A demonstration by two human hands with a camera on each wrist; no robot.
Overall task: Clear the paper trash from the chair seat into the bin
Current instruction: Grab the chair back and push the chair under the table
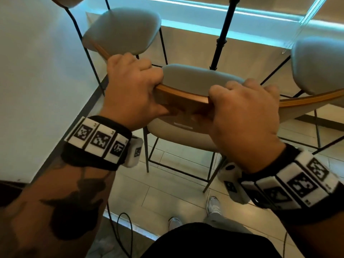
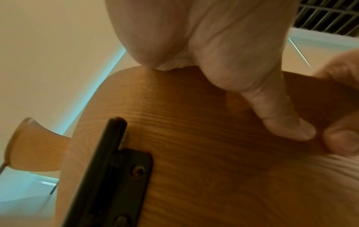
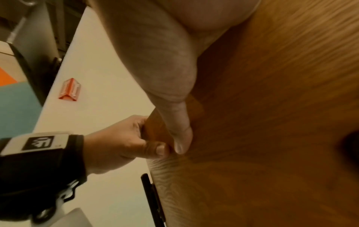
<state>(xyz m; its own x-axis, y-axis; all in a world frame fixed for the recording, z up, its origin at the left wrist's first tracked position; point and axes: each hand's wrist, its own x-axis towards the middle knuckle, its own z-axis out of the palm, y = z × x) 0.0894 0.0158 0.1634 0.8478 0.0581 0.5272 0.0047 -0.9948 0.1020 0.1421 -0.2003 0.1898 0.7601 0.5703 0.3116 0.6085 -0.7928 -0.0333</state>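
1. While both hands grip the wooden backrest [image 1: 183, 95] of the nearest chair, the left hand [image 1: 130, 90] holds its left end and the right hand [image 1: 245, 116] holds it just right of the middle, the two hands near each other along the same curved rim.
2. The left hand's fingers [image 1: 134, 62] curl together over the top edge of the backrest, and the left wrist view shows its thumb [image 2: 279, 107] pressed flat against the wood grain on the rear face.
3. The right hand's fingers [image 1: 240, 86] likewise wrap over the top of the backrest, pressed side by side, with its thumb [image 3: 178, 132] lying along the rear face, its tip just beside the left hand's thumb.
4. Beyond the backrest lies the chair's pale cushioned seat [image 1: 191, 79]; the part of it in view shows only its cushion, and the hands and backrest hide the rest, so I cannot tell where the paper trash is.
5. The bin appears in none of the three views.
6. A black metal bracket [image 2: 124, 176] is screwed to the rear face of the backrest, below the left hand.
7. Two similar chairs stand beyond the backrest, one to its left [image 1: 121, 30] and one to its right [image 1: 320, 66], with a black pole [image 1: 223, 34] rising between them.
8. Below the backrest the tiled floor [image 1: 167, 187] and the person's pale shoes [image 1: 213, 203] show.
9. In the right wrist view a small orange box [image 3: 70, 89] lies on a white table [image 3: 101, 69], left of the backrest.
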